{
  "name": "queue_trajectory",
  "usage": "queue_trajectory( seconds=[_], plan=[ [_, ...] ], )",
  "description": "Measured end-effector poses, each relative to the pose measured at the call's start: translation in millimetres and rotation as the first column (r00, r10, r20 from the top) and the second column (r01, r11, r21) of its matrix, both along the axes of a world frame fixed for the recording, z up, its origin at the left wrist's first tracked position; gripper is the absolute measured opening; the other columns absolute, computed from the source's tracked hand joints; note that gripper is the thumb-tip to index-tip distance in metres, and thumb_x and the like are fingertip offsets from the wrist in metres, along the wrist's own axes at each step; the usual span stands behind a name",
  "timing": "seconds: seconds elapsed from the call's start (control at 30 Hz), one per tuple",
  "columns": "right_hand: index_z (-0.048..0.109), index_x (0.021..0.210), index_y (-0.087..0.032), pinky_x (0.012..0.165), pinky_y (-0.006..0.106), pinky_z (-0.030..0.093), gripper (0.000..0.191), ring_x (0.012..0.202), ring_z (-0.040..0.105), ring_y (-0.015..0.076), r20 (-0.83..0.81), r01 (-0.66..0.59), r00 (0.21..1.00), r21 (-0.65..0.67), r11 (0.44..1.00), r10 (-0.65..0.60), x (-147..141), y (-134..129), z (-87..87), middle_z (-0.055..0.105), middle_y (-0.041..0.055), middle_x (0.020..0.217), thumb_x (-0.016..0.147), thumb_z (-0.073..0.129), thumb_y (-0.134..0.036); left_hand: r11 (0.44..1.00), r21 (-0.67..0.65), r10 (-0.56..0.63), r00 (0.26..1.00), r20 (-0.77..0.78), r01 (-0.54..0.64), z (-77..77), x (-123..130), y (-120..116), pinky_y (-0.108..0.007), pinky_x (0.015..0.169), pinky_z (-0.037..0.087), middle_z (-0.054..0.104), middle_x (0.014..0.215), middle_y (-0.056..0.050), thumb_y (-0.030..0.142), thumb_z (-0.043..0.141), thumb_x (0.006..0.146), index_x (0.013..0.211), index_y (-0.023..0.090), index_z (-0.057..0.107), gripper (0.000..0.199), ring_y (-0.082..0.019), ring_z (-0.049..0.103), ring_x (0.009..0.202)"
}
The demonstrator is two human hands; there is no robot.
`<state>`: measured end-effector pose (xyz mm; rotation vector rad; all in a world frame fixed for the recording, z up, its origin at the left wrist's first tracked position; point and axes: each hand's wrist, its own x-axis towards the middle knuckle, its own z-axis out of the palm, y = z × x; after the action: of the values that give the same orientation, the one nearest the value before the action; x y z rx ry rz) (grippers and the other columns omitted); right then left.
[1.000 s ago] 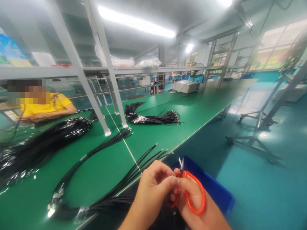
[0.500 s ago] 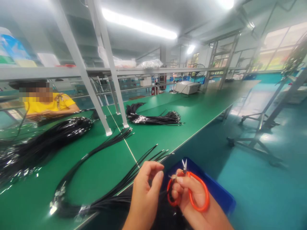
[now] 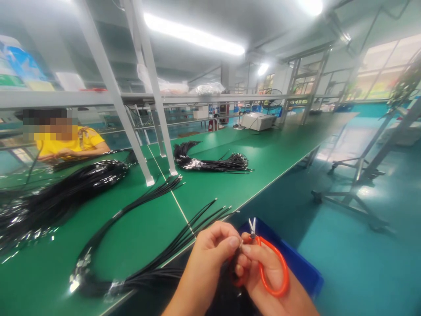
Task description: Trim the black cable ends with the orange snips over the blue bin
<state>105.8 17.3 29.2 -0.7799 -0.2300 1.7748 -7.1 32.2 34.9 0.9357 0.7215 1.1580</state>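
Note:
My right hand [image 3: 258, 263] is closed around red-orange-handled scissors [image 3: 274, 265], their short blades pointing up and slightly apart. Between its thumb and index finger is the thin tip of a black cable [image 3: 241, 242], mostly hidden by the fingers. My left hand [image 3: 215, 254] pinches at that same tip, thumb against index finger, touching the right fingertips. A bundle of black cables [image 3: 144, 278] curves over the bench beside my left hand, several of its metal-tipped ends spread near the bench edge.
The green bench [image 3: 210, 188] carries another tied cable bundle [image 3: 213, 163] and a large black pile [image 3: 66, 188] at left. A blue bin [image 3: 296, 259] sits below my hands. Grey shelf posts [image 3: 161, 109] rise from the bench. A person in yellow [image 3: 72, 142] works across it.
My left hand has moved right, and its fingers have closed on the small tip at my right fingertips. The right hand with the scissors has stayed almost in place.

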Motion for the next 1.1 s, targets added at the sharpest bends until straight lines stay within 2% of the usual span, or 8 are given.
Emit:
queue_trajectory(
  seconds=[0.3,0.4,0.57,0.7,0.77,0.87,1.0,1.1],
  plan=[
    [0.071,0.064,-0.014,0.048,0.021,0.050,0.025,0.048,0.058,0.0117,-0.051,0.051,0.997,-0.078,0.996,-0.055,-1.4,1.7,0.1,0.066,0.0018,0.055,0.043,0.083,-0.007,0.933,0.279,0.323,0.870,-0.373,-0.226,4.4,-10.8,-5.3,-0.025,0.066,0.044,0.059,0.075,-0.001,0.026,0.060,0.078,0.072,0.018,0.061,0.010,-0.015,0.053,0.069],
    [0.071,0.062,-0.015,0.048,0.020,0.050,0.024,0.049,0.058,0.0108,-0.106,0.039,0.993,-0.058,0.998,-0.045,-3.8,2.8,1.6,0.067,0.0007,0.058,0.044,0.083,-0.007,0.936,0.275,0.312,0.877,-0.366,-0.218,11.5,-7.8,-7.5,-0.025,0.061,0.044,0.060,0.073,0.000,0.024,0.063,0.074,0.079,0.020,0.062,0.007,-0.015,0.055,0.065],
    [0.070,0.061,-0.016,0.046,0.020,0.049,0.021,0.047,0.057,0.0100,-0.092,0.018,0.996,-0.036,0.999,-0.021,-3.8,2.3,4.2,0.065,-0.0013,0.057,0.046,0.082,-0.008,0.966,0.217,0.200,0.936,-0.290,-0.139,9.1,-2.4,-4.6,-0.026,0.054,0.045,0.059,0.064,0.000,0.023,0.062,0.073,0.060,0.020,0.054,0.016,-0.015,0.055,0.055],
    [0.071,0.065,-0.014,0.049,0.020,0.051,0.023,0.051,0.060,0.0116,-0.056,0.064,0.996,-0.061,0.996,-0.067,-2.2,0.3,1.7,0.067,0.0014,0.059,0.046,0.082,-0.008,0.931,0.311,0.327,0.816,-0.476,-0.191,2.1,-12.4,-2.1,-0.026,0.058,0.044,0.059,0.067,-0.001,0.021,0.058,0.077,0.064,0.020,0.055,0.013,-0.016,0.055,0.062],
    [0.070,0.065,-0.014,0.048,0.021,0.051,0.023,0.049,0.059,0.0115,-0.043,0.076,0.996,-0.059,0.995,-0.079,-2.1,-0.4,0.0,0.066,0.0011,0.057,0.046,0.082,-0.008,0.863,0.459,0.470,0.667,-0.578,-0.210,1.3,-19.8,-4.0,-0.025,0.059,0.044,0.058,0.067,0.000,0.018,0.055,0.080,0.069,0.020,0.057,0.012,-0.016,0.055,0.063],
    [0.070,0.066,-0.015,0.050,0.021,0.050,0.023,0.050,0.059,0.0112,-0.060,0.067,0.996,-0.062,0.996,-0.071,-2.9,-0.1,-1.8,0.067,0.0007,0.058,0.048,0.081,-0.007,0.654,0.751,0.693,0.467,-0.549,-0.088,2.0,-26.9,-10.0,-0.025,0.069,0.047,0.063,0.084,-0.004,0.011,0.052,0.083,0.085,0.021,0.062,0.015,-0.018,0.061,0.076],
    [0.067,0.066,-0.017,0.053,0.020,0.050,0.024,0.052,0.060,0.0098,-0.131,0.015,0.991,-0.035,0.999,-0.020,-4.8,1.3,-4.3,0.067,-0.0006,0.061,0.049,0.083,-0.010,0.352,0.919,0.870,0.302,-0.391,0.177,2.3,-23.3,-14.4,-0.027,0.074,0.049,0.067,0.095,-0.009,0.007,0.057,0.081,0.099,0.021,0.066,0.024,-0.020,0.064,0.083],
    [0.067,0.067,-0.018,0.050,0.020,0.048,0.023,0.050,0.059,0.0098,-0.155,-0.004,0.988,-0.004,1.000,0.003,-5.6,1.6,-5.9,0.066,-0.0012,0.060,0.051,0.083,-0.013,0.246,0.932,0.916,0.250,-0.313,0.264,1.2,-19.0,-12.2,-0.028,0.069,0.050,0.069,0.087,-0.010,0.008,0.055,0.082,0.088,0.019,0.069,0.018,-0.020,0.065,0.076]
  ],
)
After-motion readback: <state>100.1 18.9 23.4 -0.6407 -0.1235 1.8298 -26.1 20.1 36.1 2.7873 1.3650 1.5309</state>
